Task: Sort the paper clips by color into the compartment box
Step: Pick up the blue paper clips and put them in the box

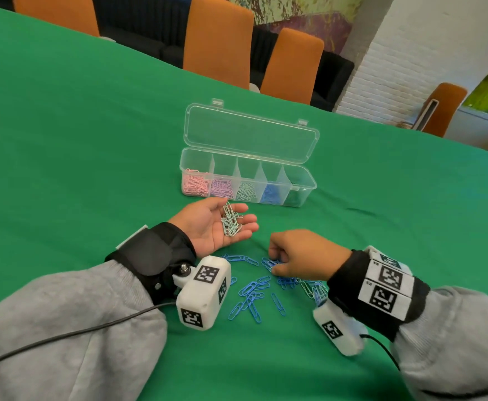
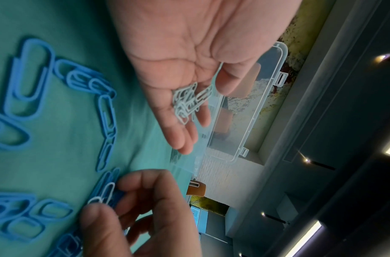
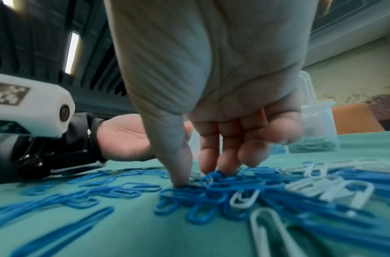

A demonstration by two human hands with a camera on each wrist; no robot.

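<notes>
Pinching at a pale clip (image 2: 106,193) in the blue paper-clip pile (image 1: 254,296), right hand (image 1: 300,254) has fingers curled down. Left hand (image 1: 214,224) lies palm-up, flat, w/ mint clips (image 1: 230,221) on it. Compartment box (image 1: 306,180) sits just beyond, lid open.

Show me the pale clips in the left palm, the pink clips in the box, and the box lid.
pale clips (image 1: 231,222), head view, middle of bunch
pink clips (image 1: 195,183), head view, middle of pile
box lid (image 1: 248,134), head view, lid's centre
</notes>
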